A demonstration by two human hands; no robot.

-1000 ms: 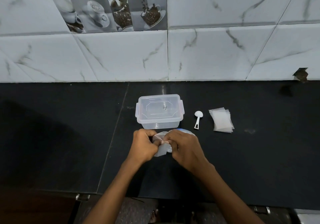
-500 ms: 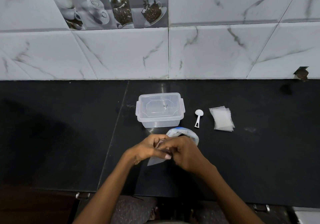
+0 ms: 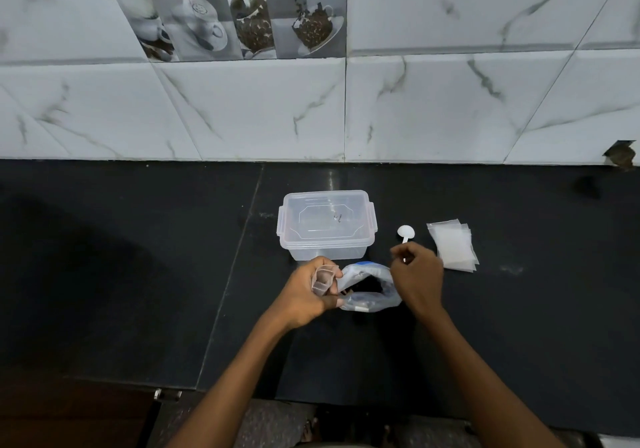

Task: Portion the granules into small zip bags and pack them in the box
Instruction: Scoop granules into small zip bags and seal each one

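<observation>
While left hand [image 3: 308,295] grips one small bag [image 3: 323,278], right hand [image 3: 417,274] pinches one spoon [image 3: 405,233], one box [image 3: 326,223].

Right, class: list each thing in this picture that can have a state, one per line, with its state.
Box: lid on, on the counter.
Large bag: mouth open, dark granules inside.
Small bag: held open in the left hand.
Scoop: on the counter, handle at the right hand; grip unclear.
Spare bags: stacked flat, empty.

black counter [image 3: 104,274] | marble wall tiles [image 3: 450,101] | coffee-cup picture tile [image 3: 242,15]
</observation>
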